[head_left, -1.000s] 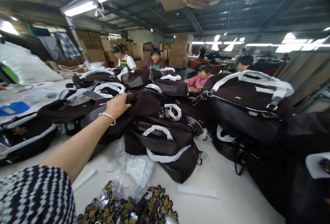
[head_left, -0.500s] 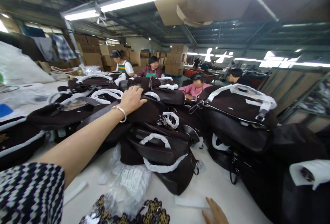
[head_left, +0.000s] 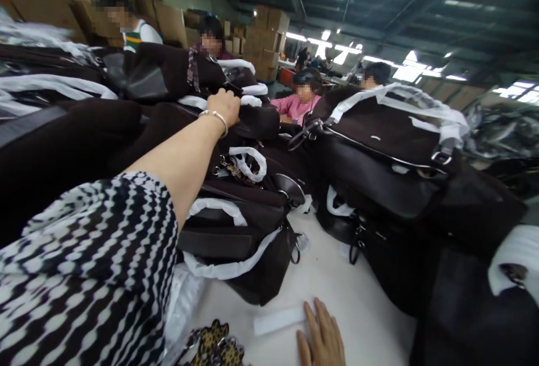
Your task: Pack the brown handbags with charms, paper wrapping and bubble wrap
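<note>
My left hand (head_left: 225, 109) reaches far forward over the pile, wearing a silver bangle. Its fingers bend down over a dark brown handbag (head_left: 261, 123) whose handle has white wrapping; the fingertips are hidden. My right hand (head_left: 323, 337) lies on the white table (head_left: 349, 310), fingers stretched out, holding nothing. Just beside its fingers is a white strip (head_left: 278, 320). Below my left forearm rests another dark handbag (head_left: 256, 265), its handles wrapped in white. Leopard-patterned tags (head_left: 217, 343) and a clear plastic bag (head_left: 181, 304) lie near the front edge of the view.
A stack of dark handbags (head_left: 379, 158) rises on the right, with a white-wrapped roll (head_left: 516, 265) at its edge. More bags (head_left: 76, 130) fill the left. Across the table sits a person in pink (head_left: 297, 105); other people and cardboard boxes (head_left: 265, 35) are behind.
My left hand has moved farther forward over the bags, its fingers now bent instead of spread. My right hand has come more into view, beside the white strip. The view has shifted closer and lower.
</note>
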Demonstrator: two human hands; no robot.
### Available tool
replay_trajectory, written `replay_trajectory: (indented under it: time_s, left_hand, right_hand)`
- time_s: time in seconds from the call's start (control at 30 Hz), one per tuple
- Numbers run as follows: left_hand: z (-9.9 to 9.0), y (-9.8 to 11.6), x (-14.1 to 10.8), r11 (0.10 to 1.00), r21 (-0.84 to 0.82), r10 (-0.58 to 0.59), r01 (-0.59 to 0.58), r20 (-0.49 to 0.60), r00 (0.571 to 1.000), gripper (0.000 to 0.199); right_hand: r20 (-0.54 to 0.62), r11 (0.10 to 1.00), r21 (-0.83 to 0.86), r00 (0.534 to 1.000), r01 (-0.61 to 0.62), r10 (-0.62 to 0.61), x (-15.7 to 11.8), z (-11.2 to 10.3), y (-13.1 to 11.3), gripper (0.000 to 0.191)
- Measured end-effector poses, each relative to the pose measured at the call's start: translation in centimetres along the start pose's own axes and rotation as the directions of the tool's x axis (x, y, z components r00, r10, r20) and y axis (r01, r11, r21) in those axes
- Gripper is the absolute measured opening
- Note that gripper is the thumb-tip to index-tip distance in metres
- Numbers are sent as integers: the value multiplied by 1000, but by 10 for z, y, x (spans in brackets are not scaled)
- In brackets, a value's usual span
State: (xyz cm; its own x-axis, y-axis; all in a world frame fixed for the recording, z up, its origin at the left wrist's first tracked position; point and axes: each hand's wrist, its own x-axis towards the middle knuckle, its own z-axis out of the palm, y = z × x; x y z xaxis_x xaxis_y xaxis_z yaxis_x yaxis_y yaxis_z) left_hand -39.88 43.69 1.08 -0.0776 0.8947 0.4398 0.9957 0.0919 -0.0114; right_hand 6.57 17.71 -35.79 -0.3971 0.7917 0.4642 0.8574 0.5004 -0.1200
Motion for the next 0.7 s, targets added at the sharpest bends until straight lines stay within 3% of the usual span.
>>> replay_trajectory:
  time_s: [0.17,0.33,0.4,0.47,0.57,0.7]
  left_hand:
    - [-8,5,-23,997,43,66,-67,15,998,33]
    - [-42,-19,-28,994,107,-17,24,-68,998,31]
    - [-55,-29,-41,993,118,-2,13,-91,996,27]
    - [-62,-34,-68,988,112,114,-105,-81,990,19]
    - [-67,-32,-122,922,97,375,-374,9,927,15]
    - [-68,-18,-181,864,150,481,-480,33,876,20]
  right_hand:
    - [0,994,-63,996,94,-94,-6,4,17,68]
    - [-14,975,-137,984,174,-177,-2,8,25,73]
    - [-26,975,-147,984,168,-174,-1,8,24,72]
    - [-36,978,-142,987,152,-159,-1,9,21,72]
    - [-68,988,-109,990,113,-121,-1,12,16,69]
    - [-118,999,-44,993,12,-17,1,16,6,64]
